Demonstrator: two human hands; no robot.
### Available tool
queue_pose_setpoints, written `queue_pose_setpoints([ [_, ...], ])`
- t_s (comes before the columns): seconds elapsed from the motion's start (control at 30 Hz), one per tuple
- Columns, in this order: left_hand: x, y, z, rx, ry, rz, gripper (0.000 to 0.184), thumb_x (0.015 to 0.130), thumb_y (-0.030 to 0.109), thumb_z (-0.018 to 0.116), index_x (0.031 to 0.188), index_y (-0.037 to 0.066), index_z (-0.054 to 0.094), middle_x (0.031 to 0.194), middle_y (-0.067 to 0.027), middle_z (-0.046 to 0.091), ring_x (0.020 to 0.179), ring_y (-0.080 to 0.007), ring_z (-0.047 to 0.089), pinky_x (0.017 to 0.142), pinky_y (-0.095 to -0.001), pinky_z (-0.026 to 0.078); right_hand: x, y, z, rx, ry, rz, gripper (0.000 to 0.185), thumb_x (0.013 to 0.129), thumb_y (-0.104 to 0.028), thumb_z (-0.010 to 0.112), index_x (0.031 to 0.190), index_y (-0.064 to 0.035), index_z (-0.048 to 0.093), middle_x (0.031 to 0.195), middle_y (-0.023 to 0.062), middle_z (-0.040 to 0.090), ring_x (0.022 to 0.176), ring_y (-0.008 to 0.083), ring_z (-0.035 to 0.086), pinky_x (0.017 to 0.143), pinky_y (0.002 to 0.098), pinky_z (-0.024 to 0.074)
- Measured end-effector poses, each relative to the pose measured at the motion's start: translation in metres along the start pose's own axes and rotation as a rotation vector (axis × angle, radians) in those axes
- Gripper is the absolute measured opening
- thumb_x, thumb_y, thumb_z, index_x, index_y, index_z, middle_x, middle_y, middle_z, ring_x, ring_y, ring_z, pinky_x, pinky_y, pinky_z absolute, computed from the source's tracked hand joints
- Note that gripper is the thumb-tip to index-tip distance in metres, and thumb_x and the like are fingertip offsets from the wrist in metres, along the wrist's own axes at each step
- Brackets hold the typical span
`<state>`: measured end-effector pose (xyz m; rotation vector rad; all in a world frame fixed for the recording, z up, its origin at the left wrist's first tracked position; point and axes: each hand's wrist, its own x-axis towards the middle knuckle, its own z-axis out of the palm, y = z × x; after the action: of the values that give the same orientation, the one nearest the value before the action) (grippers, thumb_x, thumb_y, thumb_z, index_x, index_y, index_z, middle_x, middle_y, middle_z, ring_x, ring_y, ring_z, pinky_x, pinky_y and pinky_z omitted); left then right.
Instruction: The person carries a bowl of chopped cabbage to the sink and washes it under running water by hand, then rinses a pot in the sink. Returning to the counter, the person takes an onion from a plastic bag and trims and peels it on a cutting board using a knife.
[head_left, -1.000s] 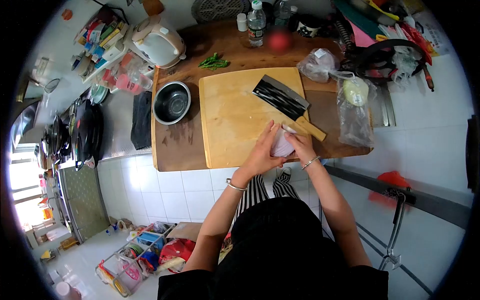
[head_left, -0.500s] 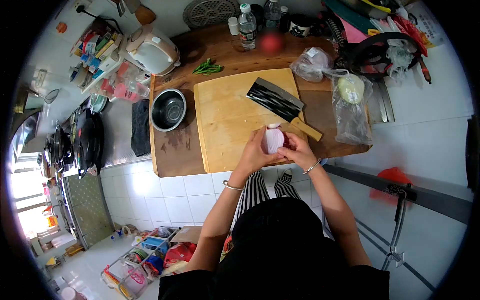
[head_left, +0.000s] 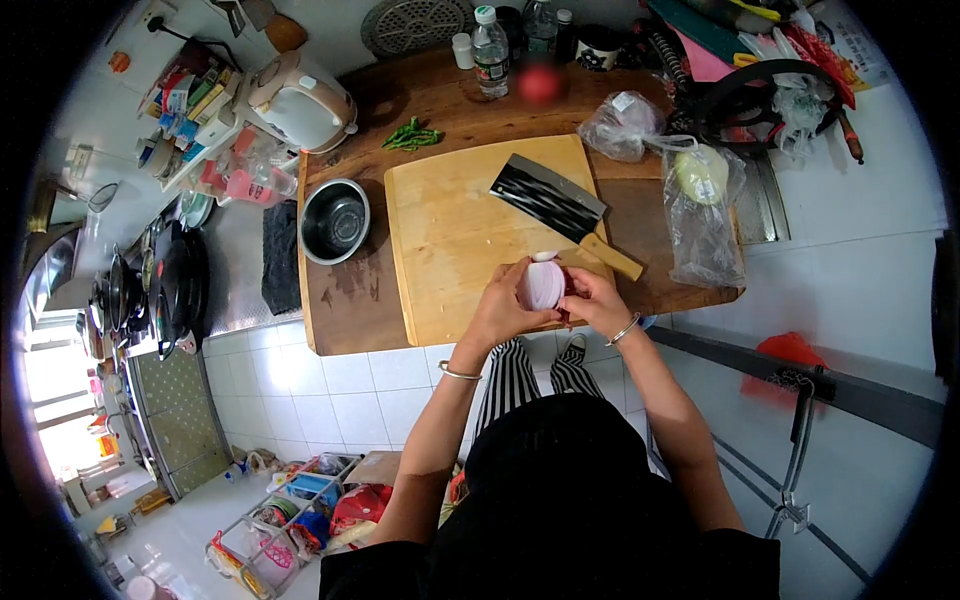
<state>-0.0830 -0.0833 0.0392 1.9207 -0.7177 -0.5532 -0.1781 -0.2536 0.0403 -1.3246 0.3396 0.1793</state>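
A red onion (head_left: 543, 286), its pale ringed cut face showing, is held over the near edge of the wooden cutting board (head_left: 440, 230). My left hand (head_left: 503, 306) curls around its left side. The fingers of my right hand (head_left: 596, 302) close on its right side, near some dark red skin. Just beyond the onion lies a small whitish piece (head_left: 545, 256). A cleaver (head_left: 548, 198) with a wooden handle rests on the board, its handle pointing toward the near right.
Left of the board stands a metal bowl (head_left: 335, 222). Green peppers (head_left: 411, 135) lie behind it, near an electric kettle (head_left: 303, 108). Bagged vegetables (head_left: 702, 180) sit at the right. A water bottle (head_left: 491, 55) stands at the back.
The onion has turned slightly in my hands, and less of its dark red skin shows on the right. Both hands keep hold of it. The cleaver stays put.
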Motion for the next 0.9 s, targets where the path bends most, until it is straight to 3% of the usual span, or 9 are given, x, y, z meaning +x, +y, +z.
queue_pose_setpoints([
  [0.17, 0.001, 0.005, -0.004, 0.061, -0.035, 0.046, 0.093, 0.051, 0.03, 0.086, 0.126, -0.008, 0.045, 0.112, -0.0246, 0.054, 0.101, -0.0355, 0.056, 0.088, -0.0368, 0.046, 0.005, 0.006, 0.007, -0.049, 0.074, -0.015, 0.036, 0.074, -0.002, 0.055, 0.109, 0.0039, 0.052, 0.095, 0.0069, 0.06, 0.081, 0.0124, 0.059, 0.067, 0.0252, 0.0492],
  [0.37, 0.002, 0.006, -0.008, 0.117, -0.034, 0.075, 0.087, 0.054, 0.026, 0.082, 0.125, -0.008, 0.046, 0.11, -0.0239, 0.054, 0.099, -0.0352, 0.057, 0.087, -0.0366, 0.046, 0.008, 0.009, 0.01, -0.103, 0.134, -0.048, 0.04, 0.072, -0.003, 0.053, 0.112, 0.0048, 0.053, 0.093, 0.0071, 0.061, 0.078, 0.0112, 0.058, 0.066, 0.0247, 0.0478],
  [0.43, 0.002, 0.005, -0.009, 0.113, -0.035, 0.059, 0.086, 0.054, 0.026, 0.082, 0.124, -0.007, 0.046, 0.108, -0.0235, 0.054, 0.098, -0.0351, 0.057, 0.087, -0.0365, 0.047, 0.007, 0.005, 0.01, -0.094, 0.108, 0.038, 0.042, 0.072, -0.004, 0.053, 0.113, 0.0049, 0.053, 0.092, 0.0076, 0.061, 0.077, 0.0112, 0.057, 0.065, 0.0251, 0.0477],
  [0.57, 0.001, 0.001, -0.009, 0.098, -0.03, 0.061, 0.084, 0.054, 0.026, 0.081, 0.123, -0.007, 0.048, 0.102, -0.0224, 0.055, 0.093, -0.0337, 0.058, 0.084, -0.0357, 0.048, 0.006, 0.005, 0.013, -0.101, 0.111, -0.001, 0.041, 0.073, -0.004, 0.051, 0.113, 0.0049, 0.053, 0.091, 0.0077, 0.061, 0.074, 0.0114, 0.057, 0.064, 0.0253, 0.0478],
  [0.7, 0.0, -0.005, -0.009, 0.028, -0.064, -0.027, 0.081, 0.058, 0.023, 0.08, 0.124, -0.008, 0.047, 0.106, -0.02, 0.056, 0.096, -0.0299, 0.059, 0.084, -0.0337, 0.048, 0.002, -0.008, 0.008, -0.164, 0.105, 0.138, 0.042, 0.074, -0.004, 0.05, 0.116, 0.0036, 0.053, 0.092, 0.0083, 0.061, 0.074, 0.0121, 0.058, 0.063, 0.0253, 0.0484],
  [0.77, -0.002, -0.008, -0.012, -0.446, -0.143, -0.163, 0.079, 0.065, 0.019, 0.077, 0.131, -0.006, 0.041, 0.119, -0.016, 0.054, 0.104, -0.0238, 0.056, 0.09, -0.0345, 0.047, 0.001, -0.017, 0.008, -0.2, 0.106, 0.207, 0.043, 0.075, -0.004, 0.049, 0.117, 0.0032, 0.053, 0.092, 0.0086, 0.061, 0.073, 0.0121, 0.058, 0.062, 0.0253, 0.049],
  [0.83, 0.0, -0.015, -0.011, -0.582, -0.159, -0.178, 0.077, 0.069, 0.019, 0.074, 0.132, -0.005, 0.038, 0.122, -0.0157, 0.052, 0.107, -0.0244, 0.056, 0.092, -0.0345, 0.046, -0.002, -0.023, 0.013, -0.115, 0.109, 0.027, 0.043, 0.076, -0.004, 0.048, 0.118, 0.0013, 0.053, 0.094, 0.009, 0.061, 0.07, 0.0123, 0.058, 0.058, 0.0254, 0.0505],
  [0.9, 0.0, -0.017, -0.01, -0.718, -0.18, -0.19, 0.074, 0.073, 0.019, 0.071, 0.134, -0.004, 0.036, 0.126, -0.0154, 0.05, 0.109, -0.0251, 0.055, 0.093, -0.0345, 0.045, 0.005, -0.013, 0.007, -0.168, 0.143, 0.011, 0.043, 0.077, -0.005, 0.048, 0.118, 0.0009, 0.053, 0.095, 0.009, 0.06, 0.069, 0.0123, 0.059, 0.056, 0.0253, 0.0507],
])
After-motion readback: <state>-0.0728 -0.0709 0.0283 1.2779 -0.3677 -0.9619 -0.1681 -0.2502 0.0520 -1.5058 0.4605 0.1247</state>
